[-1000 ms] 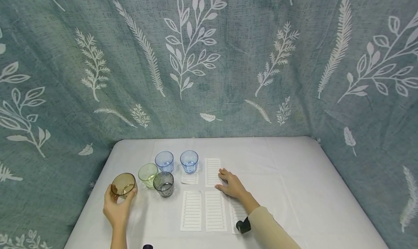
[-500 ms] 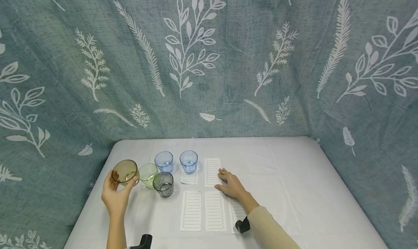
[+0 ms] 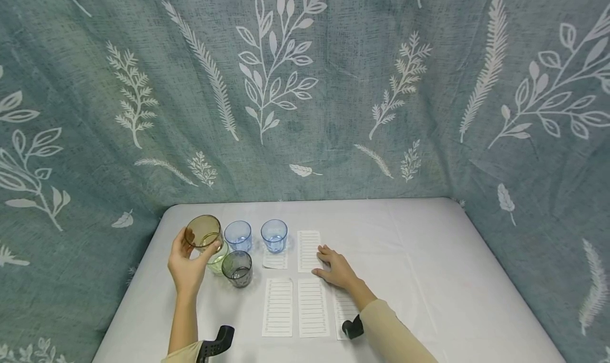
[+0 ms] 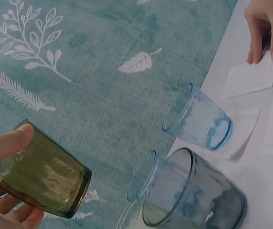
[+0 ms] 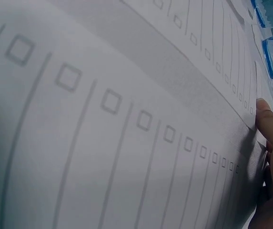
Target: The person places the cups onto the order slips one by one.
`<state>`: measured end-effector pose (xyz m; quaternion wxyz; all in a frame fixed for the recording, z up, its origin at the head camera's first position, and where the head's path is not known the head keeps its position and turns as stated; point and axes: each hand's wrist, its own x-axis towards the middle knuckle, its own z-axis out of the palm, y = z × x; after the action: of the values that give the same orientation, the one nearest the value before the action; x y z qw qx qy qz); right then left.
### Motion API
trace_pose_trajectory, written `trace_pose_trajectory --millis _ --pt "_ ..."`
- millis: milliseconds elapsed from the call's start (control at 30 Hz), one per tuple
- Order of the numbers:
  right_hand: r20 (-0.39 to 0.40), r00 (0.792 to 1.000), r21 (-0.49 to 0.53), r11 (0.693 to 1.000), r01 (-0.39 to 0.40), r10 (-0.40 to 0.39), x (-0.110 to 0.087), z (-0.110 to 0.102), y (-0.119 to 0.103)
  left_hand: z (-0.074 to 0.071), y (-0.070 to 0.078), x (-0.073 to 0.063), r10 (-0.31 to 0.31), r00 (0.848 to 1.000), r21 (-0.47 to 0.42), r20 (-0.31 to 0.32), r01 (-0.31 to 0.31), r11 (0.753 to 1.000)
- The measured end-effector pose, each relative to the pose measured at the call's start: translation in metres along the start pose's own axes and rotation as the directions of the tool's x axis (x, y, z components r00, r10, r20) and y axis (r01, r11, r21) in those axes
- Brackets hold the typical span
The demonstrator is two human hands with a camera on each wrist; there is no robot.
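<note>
My left hand [image 3: 188,270] grips an amber glass tumbler [image 3: 200,230], thumb on one side and fingers on the other. The tumbler is raised off the table, and in the head view it overlaps a green tumbler [image 3: 216,264] behind it. In the left wrist view the amber tumbler [image 4: 45,171] lies tilted in the hand, its base toward the other glasses. Beside the green one stands a smoky grey tumbler [image 3: 237,272]. My right hand [image 3: 338,270] rests with its fingertips at the right edge of a lined checklist sheet [image 3: 307,251], fingers loosely bent.
Two blue tumblers stand farther back: the left one [image 3: 238,236] on the white tablecloth [image 3: 405,278], the right blue tumbler [image 3: 274,236] on a partly covered sheet [image 3: 275,261]. Several more sheets [image 3: 277,310] lie in front. A leaf-patterned cloth [image 3: 305,88] hangs behind the table.
My left hand has lifted the amber tumbler and carried it up and to the right, from the table's left side to over the green tumbler. The right hand has stayed at the sheet.
</note>
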<state>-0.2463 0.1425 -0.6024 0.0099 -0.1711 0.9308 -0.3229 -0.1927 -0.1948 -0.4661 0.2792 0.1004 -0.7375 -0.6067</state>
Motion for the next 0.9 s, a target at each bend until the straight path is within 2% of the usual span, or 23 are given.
trace_pose_trajectory --millis 267,700,900 --pt "-0.002 1.000 0.022 1.000 -0.005 0.005 0.000 0.000 0.001 0.020 0.008 0.004 0.019 0.999 -0.067 0.044 -0.016 0.998" --pt "0.000 1.000 0.021 1.000 0.002 -0.002 0.001 0.000 0.002 0.057 0.009 0.004 0.036 0.988 -0.113 0.148 -0.020 0.993" --pt "0.004 1.000 0.012 1.000 0.017 -0.017 0.002 -0.001 0.001 0.077 0.013 0.004 0.010 0.982 -0.144 0.191 0.018 0.989"
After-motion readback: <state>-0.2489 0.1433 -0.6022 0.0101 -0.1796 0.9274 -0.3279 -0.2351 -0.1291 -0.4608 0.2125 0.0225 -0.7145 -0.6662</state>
